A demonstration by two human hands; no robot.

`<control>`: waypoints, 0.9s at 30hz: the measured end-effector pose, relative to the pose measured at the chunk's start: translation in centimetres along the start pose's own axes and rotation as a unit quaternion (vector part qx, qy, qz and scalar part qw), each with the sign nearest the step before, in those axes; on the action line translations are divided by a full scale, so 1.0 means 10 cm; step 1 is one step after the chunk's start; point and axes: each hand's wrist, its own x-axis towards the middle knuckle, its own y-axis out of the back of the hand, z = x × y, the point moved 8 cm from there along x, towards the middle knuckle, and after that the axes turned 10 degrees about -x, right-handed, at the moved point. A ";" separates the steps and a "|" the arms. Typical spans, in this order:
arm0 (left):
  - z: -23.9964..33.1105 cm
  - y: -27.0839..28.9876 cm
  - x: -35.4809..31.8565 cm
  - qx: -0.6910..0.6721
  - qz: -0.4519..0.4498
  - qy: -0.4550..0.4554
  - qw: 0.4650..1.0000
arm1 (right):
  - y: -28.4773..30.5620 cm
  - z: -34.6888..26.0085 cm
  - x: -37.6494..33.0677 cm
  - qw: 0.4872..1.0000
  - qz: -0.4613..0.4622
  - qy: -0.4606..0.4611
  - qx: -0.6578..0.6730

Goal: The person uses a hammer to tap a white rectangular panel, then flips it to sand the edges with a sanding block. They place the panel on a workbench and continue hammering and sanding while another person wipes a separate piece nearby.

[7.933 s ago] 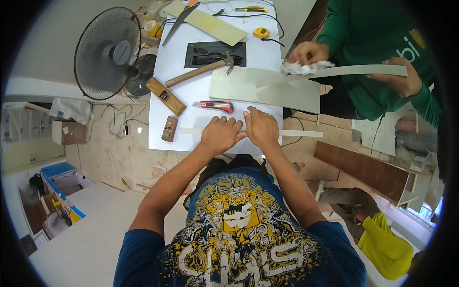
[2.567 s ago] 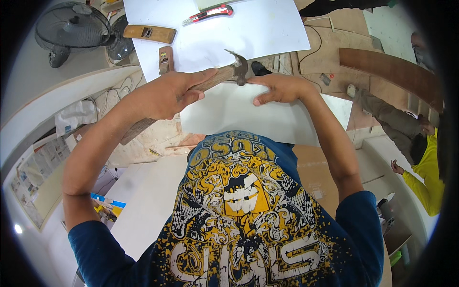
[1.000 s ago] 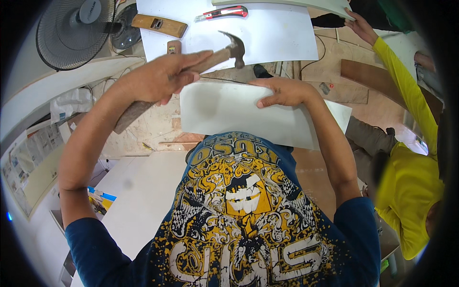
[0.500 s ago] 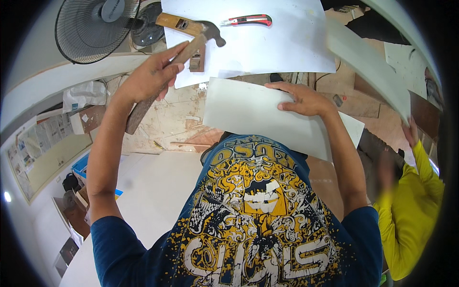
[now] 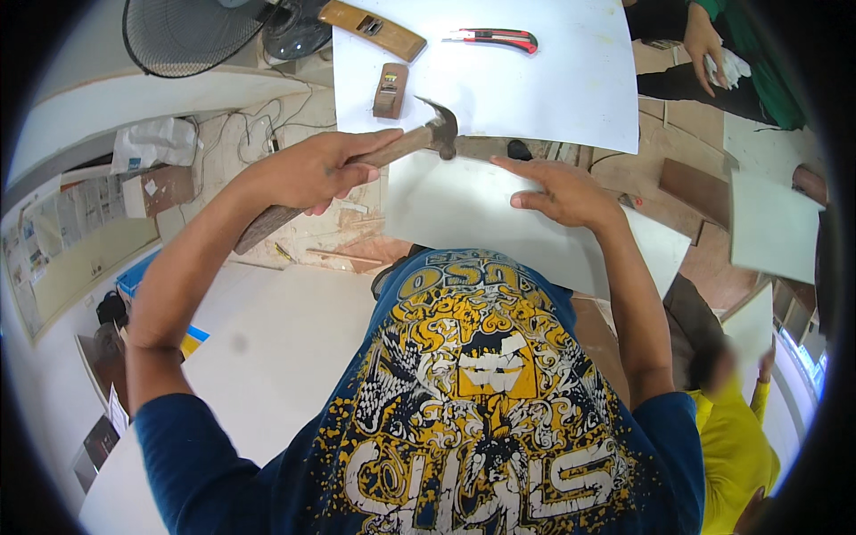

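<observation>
My left hand (image 5: 316,169) grips the wooden handle of a claw hammer (image 5: 432,135), whose metal head hangs over the top left corner of a white board (image 5: 464,214). My right hand (image 5: 562,189) lies flat on that board with fingers spread, pressing it down near its upper edge. The board lies below the white worktable (image 5: 553,80) and just in front of my chest.
On the worktable lie two wooden hand planes (image 5: 390,89) (image 5: 373,28) and a red utility knife (image 5: 495,37). A standing fan (image 5: 201,31) is at the upper left. A person in green (image 5: 740,62) works at the upper right; a person in yellow (image 5: 736,428) holds a white panel (image 5: 774,223) at the right.
The hammer head has come down from above the worktable to the board's top left corner. My right hand has stayed pressed on the board.
</observation>
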 end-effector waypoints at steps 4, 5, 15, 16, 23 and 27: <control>0.17 0.19 0.01 0.036 0.006 0.033 0.999 | -0.03 0.03 0.01 0.999 0.041 0.021 0.000; 0.24 0.25 0.00 0.038 0.021 0.027 0.999 | -0.04 0.04 0.01 0.999 0.044 0.017 0.005; 0.02 0.09 0.10 0.026 -0.018 0.049 0.998 | -0.09 0.04 -0.09 0.999 0.040 -0.005 0.006; 0.02 0.09 0.08 0.042 -0.024 0.053 0.997 | -0.08 0.01 -0.09 0.999 0.013 -0.031 -0.011; 0.08 -0.06 0.12 0.101 -0.048 -0.006 0.994 | -0.07 0.06 -0.16 0.997 0.061 0.008 0.048; 0.30 0.24 0.06 0.083 0.010 0.048 0.995 | -0.12 0.09 -0.19 0.995 0.089 0.015 0.053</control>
